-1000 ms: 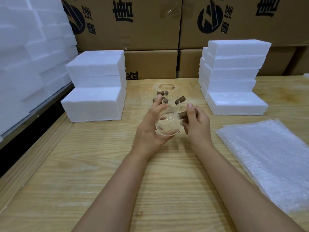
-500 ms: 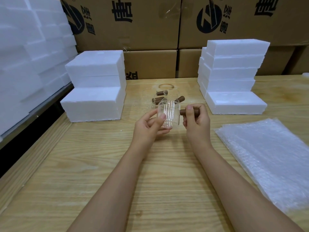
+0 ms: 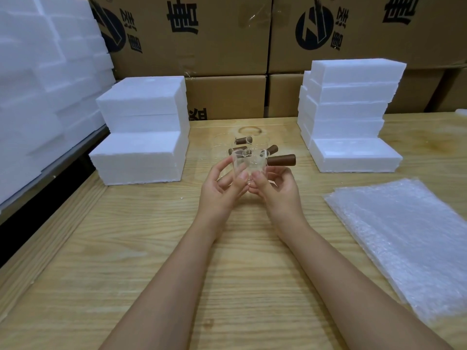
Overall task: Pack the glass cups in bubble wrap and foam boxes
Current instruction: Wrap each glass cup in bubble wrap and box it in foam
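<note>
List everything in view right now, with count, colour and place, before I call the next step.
Held cup: one, clear glass with a brown handle, above the table between both hands.
Other cups: at least three going by their brown handles, clear glass, on the table behind the held cup.
Foam boxes: three white stacks, one on each side of the cups and a bigger one at far left.
Bubble wrap: one pile of clear sheets, table's right side.
Cardboard boxes: several, brown with black print, behind the table.
Table: one, light wood.
Left hand: holds the cup's left side.
Right hand: holds its lower right.
</note>
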{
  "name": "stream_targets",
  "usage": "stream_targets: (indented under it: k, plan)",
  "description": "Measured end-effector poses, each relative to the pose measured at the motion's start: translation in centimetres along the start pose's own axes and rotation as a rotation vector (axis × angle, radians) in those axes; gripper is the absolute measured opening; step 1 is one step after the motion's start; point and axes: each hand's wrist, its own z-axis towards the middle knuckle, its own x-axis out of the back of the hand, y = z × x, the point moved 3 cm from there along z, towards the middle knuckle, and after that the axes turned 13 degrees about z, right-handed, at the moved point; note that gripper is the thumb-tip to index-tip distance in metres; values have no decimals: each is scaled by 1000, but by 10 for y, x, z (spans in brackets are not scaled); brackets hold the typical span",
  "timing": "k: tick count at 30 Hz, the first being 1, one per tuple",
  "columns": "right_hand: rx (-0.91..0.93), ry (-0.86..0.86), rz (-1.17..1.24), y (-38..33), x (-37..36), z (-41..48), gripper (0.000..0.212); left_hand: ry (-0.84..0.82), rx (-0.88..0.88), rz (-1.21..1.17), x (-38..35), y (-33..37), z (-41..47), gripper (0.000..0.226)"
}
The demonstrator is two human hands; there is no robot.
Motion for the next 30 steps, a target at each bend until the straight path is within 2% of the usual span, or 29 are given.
stream_targets:
  k: [6,9,11,15,20,25,30]
  plan:
    - [-182,-47,342,0,0,2,40,-15,101,-18,3,-3,2,51]
    - [-226,-83,377,-1,1,1,33,-61,98,28,1,-4,2,33]
    - [-237,-93,368,-2,0,0,39,-56,93,35,1,-4,2,32]
    - [-187,-47,269,-2,-2,-1,45,-7,91,51,3,-3,3,49]
    - [48,151,67,-7,1,-2,54,31,101,52,5,-4,5,59]
    - [180,26,-73,-5,-5,-7,47,17,84,103,2,-5,2,53]
    - [128,31,7,-5,-6,-7,46,17,62,79,3,-4,3,59]
